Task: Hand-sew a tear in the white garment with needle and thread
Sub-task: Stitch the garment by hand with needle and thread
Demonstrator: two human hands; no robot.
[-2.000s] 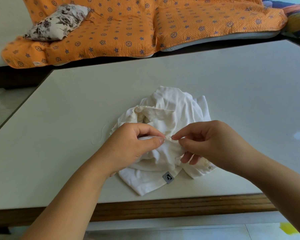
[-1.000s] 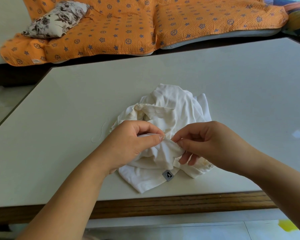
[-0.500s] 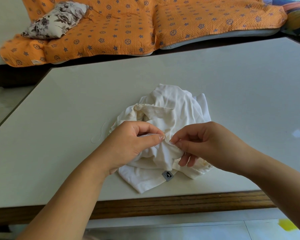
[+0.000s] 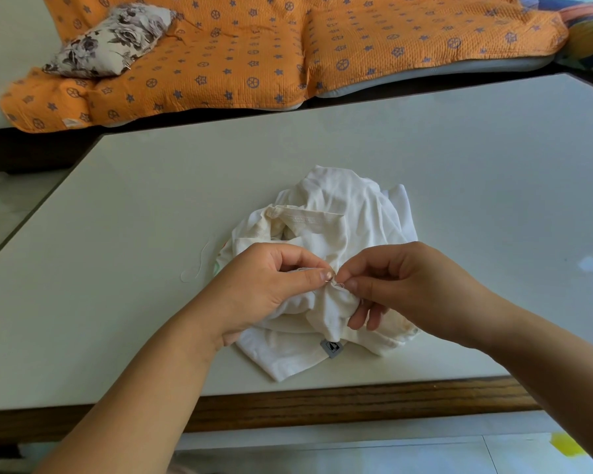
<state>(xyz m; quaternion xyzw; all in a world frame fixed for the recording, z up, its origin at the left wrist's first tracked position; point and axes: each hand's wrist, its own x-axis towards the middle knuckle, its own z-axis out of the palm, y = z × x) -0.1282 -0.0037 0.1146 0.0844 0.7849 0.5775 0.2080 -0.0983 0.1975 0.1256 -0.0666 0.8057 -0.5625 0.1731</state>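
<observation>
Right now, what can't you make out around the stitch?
- Tear: hidden in the head view by bunched folds of the white garment and both hands.
- Needle: too small; only a glint between the left hand and right hand.
- Thread: faint loop on the table; its path to the stitch is unclear.

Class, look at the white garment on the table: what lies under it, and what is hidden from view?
Under the white garment only the pale table shows around its edges. A thin loose thread lies beside it. Both hands cover its middle, so anything beneath the cloth stays unseen.
</observation>
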